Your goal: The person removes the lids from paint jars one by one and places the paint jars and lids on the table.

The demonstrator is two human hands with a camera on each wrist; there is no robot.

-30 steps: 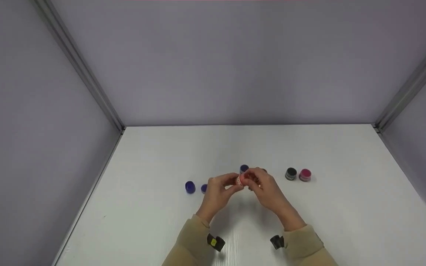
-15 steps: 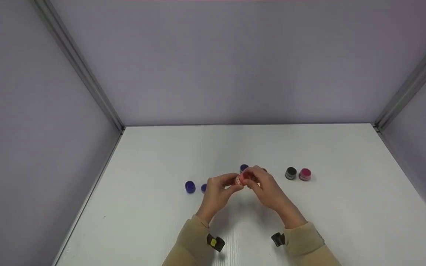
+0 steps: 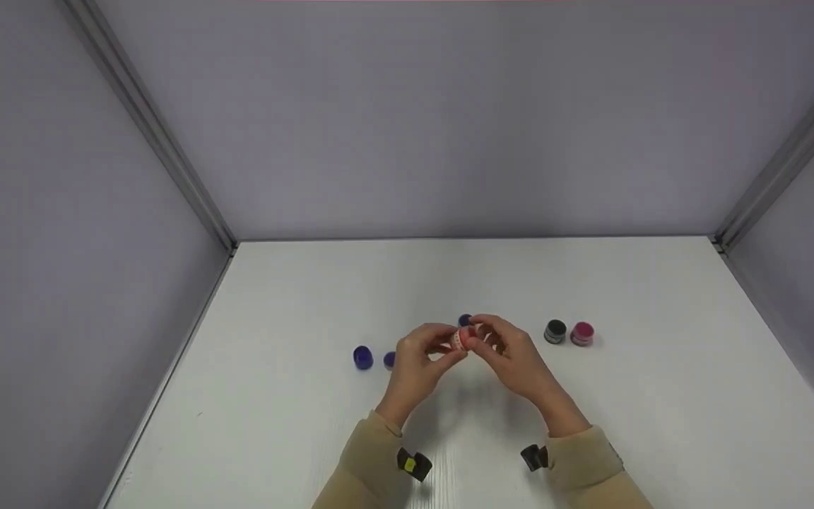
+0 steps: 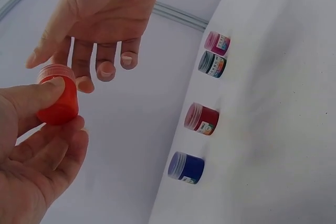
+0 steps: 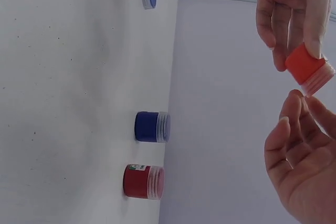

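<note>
On the matte white table (image 3: 294, 424), a squat blue jar (image 3: 362, 358) stands at the far left with a small round blue cap (image 3: 389, 360) just beside it. The left hand (image 3: 417, 367) pinches a ribbed orange-red lid (image 4: 58, 100) between thumb and curled fingers, held in the air above the table's middle. The right hand (image 3: 513, 357) hovers just beside the lid, fingers loosely spread and not touching it in the wrist views. Beyond the hands stand another blue jar (image 4: 186, 167) and a red jar (image 4: 201, 118) with a clear threaded neck. Further right sit a black jar (image 3: 555, 331) and a pink jar (image 3: 582, 334), touching
</note>
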